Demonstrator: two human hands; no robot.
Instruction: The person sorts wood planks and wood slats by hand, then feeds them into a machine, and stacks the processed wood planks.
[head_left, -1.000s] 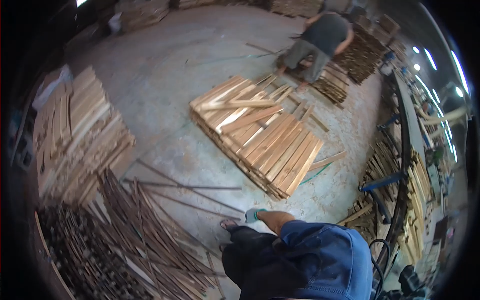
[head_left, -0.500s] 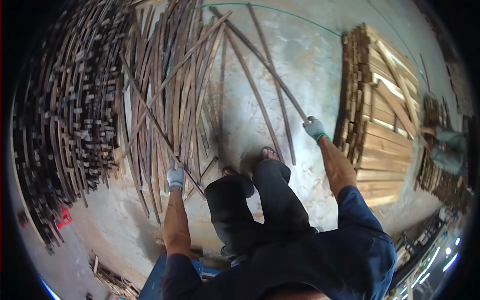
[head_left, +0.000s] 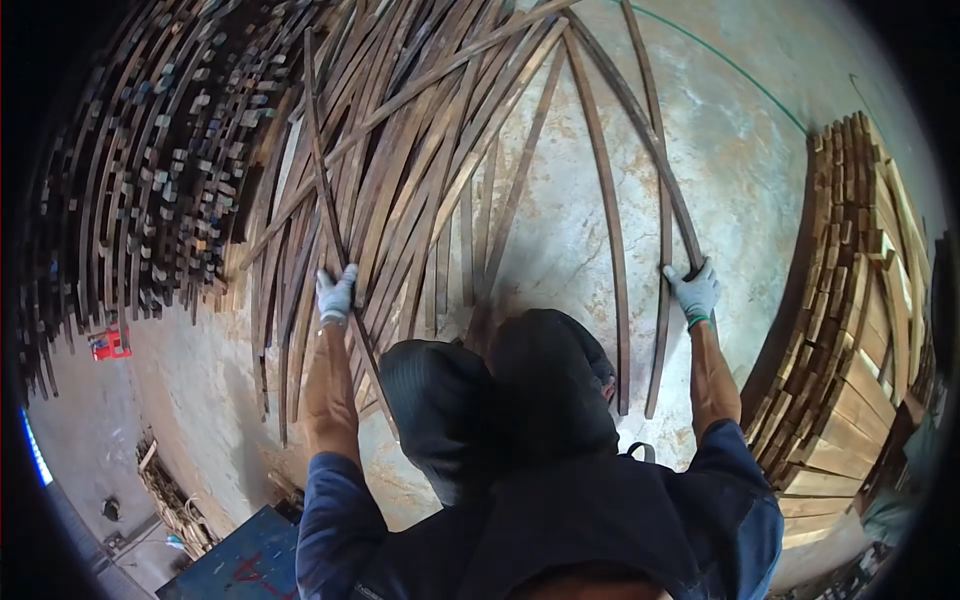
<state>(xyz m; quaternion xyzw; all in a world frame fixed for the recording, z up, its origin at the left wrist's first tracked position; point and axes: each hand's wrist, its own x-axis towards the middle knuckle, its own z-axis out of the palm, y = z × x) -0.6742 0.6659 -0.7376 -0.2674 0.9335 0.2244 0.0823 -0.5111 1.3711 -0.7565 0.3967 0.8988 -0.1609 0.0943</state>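
Note:
A long dark wooden strip (head_left: 325, 190) lies slanted over a loose heap of strips (head_left: 400, 190), and my left hand (head_left: 336, 296), in a grey glove, is closed round its lower part. On the right, my gloved right hand (head_left: 693, 291) grips the near end of another long strip (head_left: 640, 120), whose far end reaches the top of the heap. Beside that hand a thinner strip (head_left: 664, 240) passes close to the fingers. One more strip (head_left: 606, 210) lies on the floor between my hands. Parts of both held strips are hidden by the gloves.
Dense stacks of dark strips (head_left: 150, 150) stand at the left. A stack of lighter boards (head_left: 860, 390) is at the right, with a person's sleeve (head_left: 890, 515) beyond it. A red object (head_left: 111, 345) and a blue surface (head_left: 235, 560) are at lower left. A green line (head_left: 720, 55) crosses the floor.
My body is bent lower, with the knees nearer the hands. The view has shifted, so the heap and board stack look further right. Both hands keep hold of their strips.

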